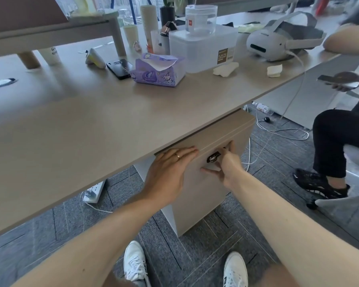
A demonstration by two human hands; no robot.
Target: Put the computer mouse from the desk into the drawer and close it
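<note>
White sneakers (134, 264) at six o'clock. Left hand (168, 172) flat, open grip, bracing drawer front (203, 183); right hand (226, 164) pinching lock key (214, 158). Computer mouse unseen, presumably inside, under tabletop (91, 121).

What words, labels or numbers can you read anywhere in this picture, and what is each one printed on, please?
"PLASTIC": brown label on the clear storage box; the smaller lines under it are too blurred.
Red label on the round clear container: unreadable.
Purple tissue pack: pictures only, print too blurred.
</note>
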